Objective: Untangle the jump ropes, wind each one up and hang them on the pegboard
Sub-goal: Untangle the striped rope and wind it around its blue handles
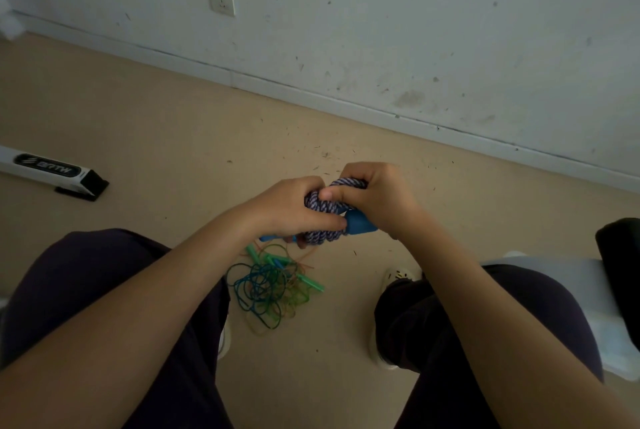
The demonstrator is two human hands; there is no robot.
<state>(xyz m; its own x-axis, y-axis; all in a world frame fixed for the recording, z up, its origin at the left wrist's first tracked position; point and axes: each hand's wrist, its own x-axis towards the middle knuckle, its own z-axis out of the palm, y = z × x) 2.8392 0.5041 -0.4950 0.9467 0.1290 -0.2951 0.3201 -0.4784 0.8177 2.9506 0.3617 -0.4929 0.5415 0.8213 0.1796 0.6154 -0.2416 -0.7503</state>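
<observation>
While both my hands are clamped around the braided rope point(323, 212), I have it wound into a tight bundle between my knees, left hand point(294, 210) closed round its near side with the thumb across the coils, right hand point(375, 196) closed over the top and far side. Its blue handles point(360, 223) run left to right under the coils, one end poking out by each hand (the right one is nearer my right palm), so the next wrap should go crosswise to them. On the floor point(173, 138) just below lies the tangle of thin ropes point(273, 285), untouched; no pegboard in view.
</observation>
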